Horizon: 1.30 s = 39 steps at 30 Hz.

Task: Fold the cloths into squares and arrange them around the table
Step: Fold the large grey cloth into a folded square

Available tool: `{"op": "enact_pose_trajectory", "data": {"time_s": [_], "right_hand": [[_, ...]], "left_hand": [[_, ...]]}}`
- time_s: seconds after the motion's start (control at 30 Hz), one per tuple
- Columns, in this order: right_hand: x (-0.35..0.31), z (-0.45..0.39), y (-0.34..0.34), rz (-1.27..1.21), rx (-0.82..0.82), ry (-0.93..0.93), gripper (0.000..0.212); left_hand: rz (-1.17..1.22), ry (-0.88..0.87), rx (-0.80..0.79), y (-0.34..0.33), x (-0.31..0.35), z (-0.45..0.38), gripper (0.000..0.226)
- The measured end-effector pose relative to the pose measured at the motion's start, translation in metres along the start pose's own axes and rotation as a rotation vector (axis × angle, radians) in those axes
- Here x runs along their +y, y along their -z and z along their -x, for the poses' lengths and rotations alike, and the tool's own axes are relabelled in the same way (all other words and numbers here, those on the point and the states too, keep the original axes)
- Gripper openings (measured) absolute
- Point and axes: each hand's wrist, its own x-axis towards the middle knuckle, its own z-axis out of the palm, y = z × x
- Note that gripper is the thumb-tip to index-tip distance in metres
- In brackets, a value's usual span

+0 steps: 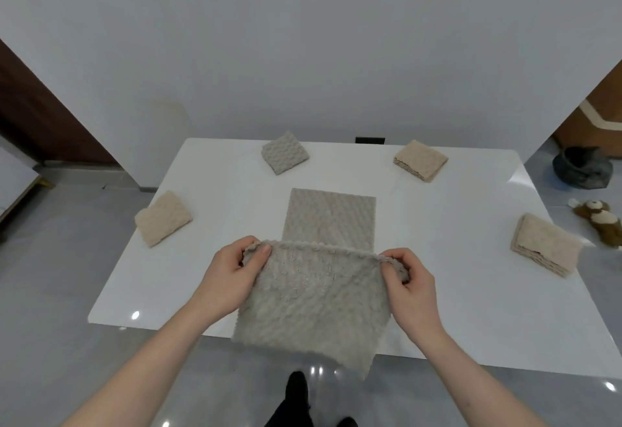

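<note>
A beige-grey textured cloth (313, 302) hangs above the near edge of the white table (454, 292). My left hand (232, 278) pinches its top left corner and my right hand (409, 282) pinches its top right corner. Its lower edge drops past the table's front edge. Another cloth of the same kind (330, 216) lies flat on the table just beyond the held one. Folded cloths lie around the table: a beige one at the left (163, 218), a grey one at the far left (285, 153), a beige one at the far right (420, 160) and a beige one at the right edge (543, 245).
The table's far edge meets a white wall. On the grey floor to the right stand a dark pot (582, 167) and a brown stuffed toy (599, 221). A dark-shod foot (296, 389) shows below the table's near edge. A brown door (37, 113) is at the left.
</note>
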Motion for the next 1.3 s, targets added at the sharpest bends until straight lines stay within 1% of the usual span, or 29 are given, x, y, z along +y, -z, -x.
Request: {"op": "enact_pose_trajectory", "data": {"time_s": [0.1, 0.2, 0.33, 0.43, 0.47, 0.5, 0.6, 0.67, 0.77, 0.9, 1.0, 1.13, 1.23, 1.3], "right_hand": [[0.005, -0.009, -0.003, 0.061, -0.024, -0.026, 0.016], [0.027, -0.025, -0.014, 0.15, -0.047, -0.084, 0.014], [0.083, -0.054, -0.039, 0.252, -0.081, -0.133, 0.015], [0.142, -0.085, -0.065, 0.34, -0.103, -0.125, 0.015], [0.16, -0.095, -0.073, 0.356, -0.094, -0.131, 0.014], [0.176, -0.103, -0.081, 0.357, -0.055, -0.131, 0.012], [0.211, -0.112, -0.1, 0.319, 0.182, -0.09, 0.007], [0.221, -0.112, -0.108, 0.33, 0.227, -0.037, 0.004], [0.228, -0.108, -0.109, 0.293, 0.204, 0.043, 0.005], [0.235, -0.106, -0.109, 0.295, 0.199, 0.122, 0.002], [0.242, -0.107, -0.107, 0.31, 0.233, 0.175, 0.001], [0.245, -0.105, -0.103, 0.305, 0.277, 0.235, 0.006], [0.246, -0.103, -0.101, 0.278, 0.318, 0.243, 0.008], [0.25, -0.104, -0.1, 0.293, 0.355, 0.25, 0.01]], "left_hand": [[0.005, 0.063, -0.005, -0.01, -0.017, -0.017, 0.042], [-0.076, 0.138, -0.017, -0.026, -0.049, -0.045, 0.041], [-0.227, 0.177, -0.113, -0.061, -0.112, -0.089, 0.041], [-0.293, 0.163, -0.154, -0.091, -0.176, -0.128, 0.042], [-0.321, 0.142, -0.137, -0.1, -0.195, -0.14, 0.042], [-0.35, 0.112, -0.076, -0.108, -0.214, -0.15, 0.042], [-0.412, -0.024, 0.165, -0.129, -0.248, -0.161, 0.043], [-0.406, -0.112, 0.234, -0.136, -0.259, -0.164, 0.045], [-0.246, -0.161, 0.281, -0.136, -0.268, -0.164, 0.049], [-0.176, -0.23, 0.28, -0.135, -0.271, -0.161, 0.051], [-0.127, -0.274, 0.296, -0.135, -0.274, -0.16, 0.051], [-0.11, -0.286, 0.344, -0.133, -0.272, -0.157, 0.05], [-0.152, -0.281, 0.357, -0.134, -0.267, -0.15, 0.046], [-0.197, -0.284, 0.339, -0.135, -0.266, -0.146, 0.039]]}}
